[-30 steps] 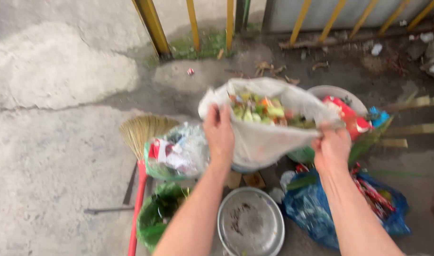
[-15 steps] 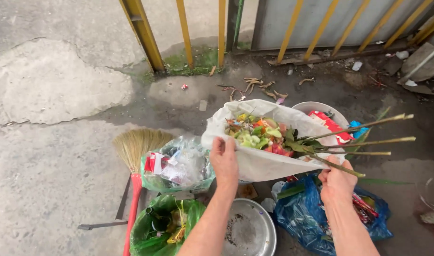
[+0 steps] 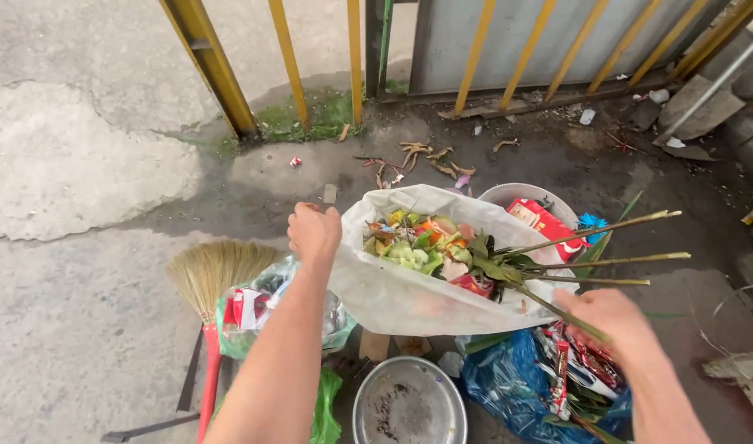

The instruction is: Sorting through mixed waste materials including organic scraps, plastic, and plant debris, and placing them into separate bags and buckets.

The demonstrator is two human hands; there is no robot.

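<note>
Bag of scraps [image 3: 409, 292]: centre, stems [image 3: 594, 247] projecting right. Behind it, right: bucket [image 3: 516, 195]. Left: broom [image 3: 204, 279], clear bag [image 3: 253, 312] between. In front: metal bowl [image 3: 409, 407]; right of bowl, wrapper bag [image 3: 508, 382]. Left hand [image 3: 313, 233] on rim's left edge; right hand [image 3: 611, 316] at stems' base. Fence [image 3: 352, 57] behind.

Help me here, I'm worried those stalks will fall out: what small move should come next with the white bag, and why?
Probably push the long green stalks down into the white plastic bag with the right hand. They jut far past its rim, while the left hand grips the opposite edge, holding the mouth open over the food scraps.
</note>
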